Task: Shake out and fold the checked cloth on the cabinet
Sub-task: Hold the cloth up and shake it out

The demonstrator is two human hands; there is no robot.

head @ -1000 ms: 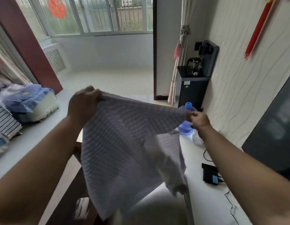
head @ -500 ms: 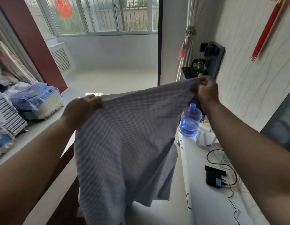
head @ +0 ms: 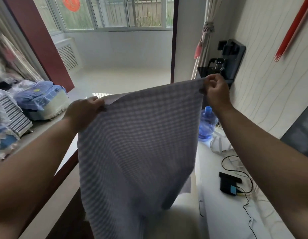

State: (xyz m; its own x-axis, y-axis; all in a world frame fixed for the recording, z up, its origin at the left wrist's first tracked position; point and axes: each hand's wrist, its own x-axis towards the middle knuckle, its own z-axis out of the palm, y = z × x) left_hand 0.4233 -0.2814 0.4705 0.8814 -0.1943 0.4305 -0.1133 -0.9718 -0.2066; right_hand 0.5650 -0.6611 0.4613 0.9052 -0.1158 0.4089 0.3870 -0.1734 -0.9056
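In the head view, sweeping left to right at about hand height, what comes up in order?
Folded blue checked bedding → left hand → grey checked cloth → right hand → cream wavy-patterned wall.

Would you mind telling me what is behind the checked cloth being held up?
Past the checked cloth, a blue water bottle shows at its right edge and pale floor above its top edge. Whatever lies directly behind the cloth is covered.

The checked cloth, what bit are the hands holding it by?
The checked cloth hangs from its top edge: left hand grips one upper corner, right hand pinches the other.
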